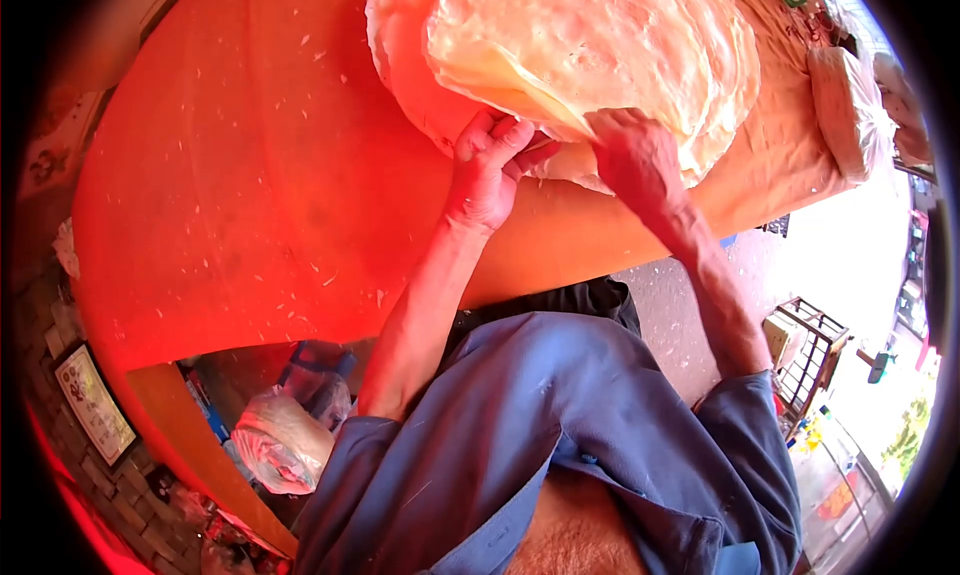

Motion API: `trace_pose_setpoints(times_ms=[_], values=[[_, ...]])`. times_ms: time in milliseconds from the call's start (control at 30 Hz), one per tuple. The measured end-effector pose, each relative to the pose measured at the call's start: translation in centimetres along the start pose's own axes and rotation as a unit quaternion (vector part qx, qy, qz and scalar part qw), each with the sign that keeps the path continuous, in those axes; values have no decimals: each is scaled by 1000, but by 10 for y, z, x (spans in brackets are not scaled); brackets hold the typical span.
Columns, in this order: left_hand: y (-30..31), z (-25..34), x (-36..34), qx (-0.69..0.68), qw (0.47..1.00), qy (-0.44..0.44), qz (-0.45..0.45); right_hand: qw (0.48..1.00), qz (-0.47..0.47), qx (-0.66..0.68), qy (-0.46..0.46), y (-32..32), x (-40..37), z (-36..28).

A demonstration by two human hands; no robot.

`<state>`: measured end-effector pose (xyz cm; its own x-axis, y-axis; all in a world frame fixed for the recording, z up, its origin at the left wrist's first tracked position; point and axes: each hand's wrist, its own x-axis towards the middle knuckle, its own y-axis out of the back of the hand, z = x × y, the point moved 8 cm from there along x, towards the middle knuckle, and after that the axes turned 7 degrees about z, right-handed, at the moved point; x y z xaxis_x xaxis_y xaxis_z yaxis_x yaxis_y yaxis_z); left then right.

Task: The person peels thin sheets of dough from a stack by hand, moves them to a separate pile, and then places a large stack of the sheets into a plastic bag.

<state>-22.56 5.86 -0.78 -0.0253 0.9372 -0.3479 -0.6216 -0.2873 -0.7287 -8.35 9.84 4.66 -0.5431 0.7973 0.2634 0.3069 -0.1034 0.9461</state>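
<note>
A stack of large, thin, roundish sheets [600, 45], pale and wrinkled with ragged overlapping edges, lies on the orange-red table cover. At its near edge, my left hand [490, 160] pinches the rim of a thin sheet [490, 83] between thumb and fingers. My right hand [635, 155] is closed on the same near edge a little to the right, knuckles up, and its fingertips are hidden beneath the hand. Between the two hands the sheet's edge is lifted and folded slightly.
The orange-red cover [230, 195] carries scattered small pale shreds. A white plastic-wrapped bundle [840, 115] sits at the table's right end. Below the table are a clear plastic bag [285, 440] and a framed sign [95, 405]. A dark metal-framed rack [805, 355] stands on the floor at right.
</note>
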Motion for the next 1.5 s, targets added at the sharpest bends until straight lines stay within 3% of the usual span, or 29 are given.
trace_pose_setpoints(times_ms=[33, 67, 100, 167, 200, 233, 300, 367, 467, 500, 533, 600, 633, 667, 733, 800, 867, 900, 967, 1067, 1200, 1300, 1400, 1433, 1467, 1500], values=[[5, -3, 0, 25, 1000, 11, 15, 1000, 19, -21, 10, 3, 8, 9], [11, -4, 0, 51, 998, 22, 30, 975, -122, -184, 21, 16, 24, 13], [16, -5, 0, 76, 996, 32, 44, 948, -120, -293, 10, 35, 44, 38], [30, -8, -4, 153, 984, 37, 80, 967, 74, -238, 50, 128, 77, 44], [37, -8, -8, 190, 976, 38, 100, 959, 210, -190, -4, 187, 84, 33], [38, -7, -10, 197, 974, 38, 104, 929, 340, -137, -58, 237, 80, 22], [34, -5, -8, 203, 972, 40, 115, 874, 456, -170, 1, 260, 69, -11], [25, -3, -3, 202, 971, 37, 118, 909, 339, -231, 77, 216, 73, -20], [13, -9, 17, 184, 974, 24, 127, 990, 11, -141, -26, 84, 76, 53], [12, -13, 21, 172, 976, 44, 126, 994, -20, -94, -60, 47, 69, 68], [10, -16, 26, 167, 978, 55, 113, 996, -12, -91, 8, 29, 61, 72], [6, -25, 34, 159, 980, 80, 87, 995, -32, -90, -14, 22, 62, 91], [5, -27, 37, 169, 978, 75, 95, 985, -43, -165, 39, 29, 69, 99], [6, -37, 38, 153, 980, 97, 87, 994, -2, -106, 8, 67, 80, 90], [4, -52, 49, 119, 983, 126, 61, 988, 49, -144, 2, 109, 81, 77], [-7, -55, 49, 119, 981, 134, 71, 991, 67, -112, 33, 77, 47, 76], [-10, -62, 46, 144, 975, 161, 60, 995, -73, -56, -50, 19, 18, 89], [-12, -64, 43, 130, 974, 173, 68, 998, -36, -44, -33, 16, 12, 87], [-15, -60, 46, 115, 979, 158, 61, 999, 35, -15, 1, 17, 5, 79], [-25, -59, 48, 101, 982, 153, 50, 999, 36, -24, 11, 25, 0, 64], [-30, -53, 49, 94, 987, 131, 17, 999, -32, 7, 8, 32, -2, 41], [-45, -44, 49, 65, 991, 118, -18, 996, 89, 19, -3, 25, 5, 37], [-38, -37, 45, 126, 986, 106, 6, 999, 43, -7, 17, 1, 9, 52], [-31, -33, 40, 146, 984, 103, 21, 995, 69, 64, 28, 14, 12, 61], [-20, -28, 30, 165, 980, 101, 37, 983, 40, 160, -77, 16, 18, 88], [-10, -23, 20, 184, 976, 99, 52, 998, 24, -9, -54, 46, 38, 90]])
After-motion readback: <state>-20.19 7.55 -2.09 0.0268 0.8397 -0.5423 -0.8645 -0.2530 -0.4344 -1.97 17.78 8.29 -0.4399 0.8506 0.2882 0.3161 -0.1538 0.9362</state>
